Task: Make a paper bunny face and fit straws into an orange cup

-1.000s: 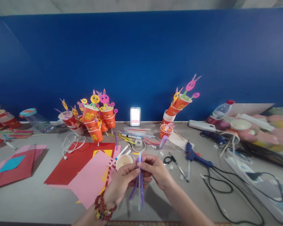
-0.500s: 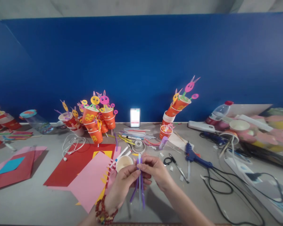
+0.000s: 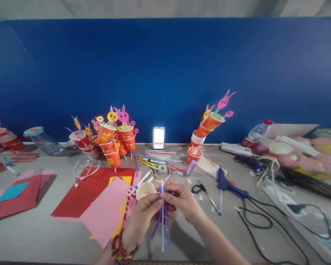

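Observation:
Low in the middle, my left hand [image 3: 142, 213] and my right hand [image 3: 185, 203] meet, with fingertips and thumbs pinched around one small bundle. It consists of two purple pipe cleaners [image 3: 167, 232] and a thin pale blue stick, possibly a straw [image 3: 162, 233], between them. The stick stands roughly in line with my view, its lower end beyond the purple ends, which splay apart. Where the pieces meet is partly covered by my fingers. Just behind my left hand stands a paper cup [image 3: 145, 189], its pale inside showing.
Pink paper [image 3: 102, 213] and red paper [image 3: 71, 200] lie left. Decorated orange cups [image 3: 107, 134] stand behind. A blue glue gun [image 3: 228, 184], its cord and a power strip [image 3: 292, 217] lie right. A pen [image 3: 209, 197] and black scissors handles [image 3: 196, 189] sit nearer.
The lower end of the pale stick reaches slightly farther down, and the purple ends have shifted a little. Both hands keep their pinch in nearly the same place.

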{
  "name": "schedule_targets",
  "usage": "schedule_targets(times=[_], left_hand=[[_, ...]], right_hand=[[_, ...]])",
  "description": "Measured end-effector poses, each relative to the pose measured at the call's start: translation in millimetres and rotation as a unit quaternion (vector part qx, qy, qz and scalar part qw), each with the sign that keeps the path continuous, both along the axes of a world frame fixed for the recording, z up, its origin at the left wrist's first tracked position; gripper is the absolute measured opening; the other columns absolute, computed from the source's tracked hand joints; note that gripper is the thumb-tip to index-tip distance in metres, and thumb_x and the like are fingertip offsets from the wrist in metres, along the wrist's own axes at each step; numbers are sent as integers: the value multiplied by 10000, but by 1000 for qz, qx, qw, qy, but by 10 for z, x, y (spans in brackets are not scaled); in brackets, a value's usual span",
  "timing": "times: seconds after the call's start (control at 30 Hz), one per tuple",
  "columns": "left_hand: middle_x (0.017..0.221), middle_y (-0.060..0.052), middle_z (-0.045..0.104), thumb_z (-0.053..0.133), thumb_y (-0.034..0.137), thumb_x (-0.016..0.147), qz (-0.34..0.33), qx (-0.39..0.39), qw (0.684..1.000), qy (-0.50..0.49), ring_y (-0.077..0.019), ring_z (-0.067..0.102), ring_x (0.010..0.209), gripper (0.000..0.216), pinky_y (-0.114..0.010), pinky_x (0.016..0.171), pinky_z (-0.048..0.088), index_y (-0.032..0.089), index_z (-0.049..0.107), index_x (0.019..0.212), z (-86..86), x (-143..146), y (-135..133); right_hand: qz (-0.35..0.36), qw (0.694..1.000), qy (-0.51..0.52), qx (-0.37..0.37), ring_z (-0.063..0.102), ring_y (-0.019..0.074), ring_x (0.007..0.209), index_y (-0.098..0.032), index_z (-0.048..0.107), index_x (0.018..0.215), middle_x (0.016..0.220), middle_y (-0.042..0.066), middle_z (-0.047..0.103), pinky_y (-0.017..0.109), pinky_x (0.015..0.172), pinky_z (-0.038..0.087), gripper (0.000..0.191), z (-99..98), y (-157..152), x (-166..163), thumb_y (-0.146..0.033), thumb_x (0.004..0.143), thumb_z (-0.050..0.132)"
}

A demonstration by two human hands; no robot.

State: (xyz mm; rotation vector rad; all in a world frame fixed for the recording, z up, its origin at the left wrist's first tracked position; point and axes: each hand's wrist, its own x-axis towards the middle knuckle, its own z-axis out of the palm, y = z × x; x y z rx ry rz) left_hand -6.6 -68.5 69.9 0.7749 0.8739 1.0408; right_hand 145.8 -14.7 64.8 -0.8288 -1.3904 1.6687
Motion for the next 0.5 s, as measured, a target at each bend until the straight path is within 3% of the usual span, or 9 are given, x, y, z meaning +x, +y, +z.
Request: schedule_targets(times=[0.13, 0.23, 0.5], left_hand=[[818, -114, 768, 734, 409, 818, 3, -1, 1000, 3, -247, 748, 740, 312, -277, 592, 569, 124, 743, 943, -11, -1, 1], [804, -116, 766, 747, 422, 800, 5, 0, 1000, 0, -249, 747, 730, 330, -285, 596, 572, 118, 743, 929, -13, 1, -2], [756, -90, 755, 752, 457, 785, 19, 9, 1000, 20, -209, 719, 635, 351, -287, 582, 566, 120, 741, 884, -25, 34, 10]], right_hand=[[-10, 997, -40, 61, 533, 130, 673, -183, 800, 875, 807, 20, 536, 216, 541, 435, 290, 21, 21, 19, -454, 777, 776], [-4, 997, -45, 60, 511, 112, 625, -186, 802, 891, 810, 19, 537, 214, 515, 418, 289, 23, 23, 21, -453, 788, 762], [-7, 998, 29, -50, 401, 20, 368, -132, 771, 800, 662, -42, 458, 163, 325, 286, 303, -15, -47, -66, -433, 768, 780]])
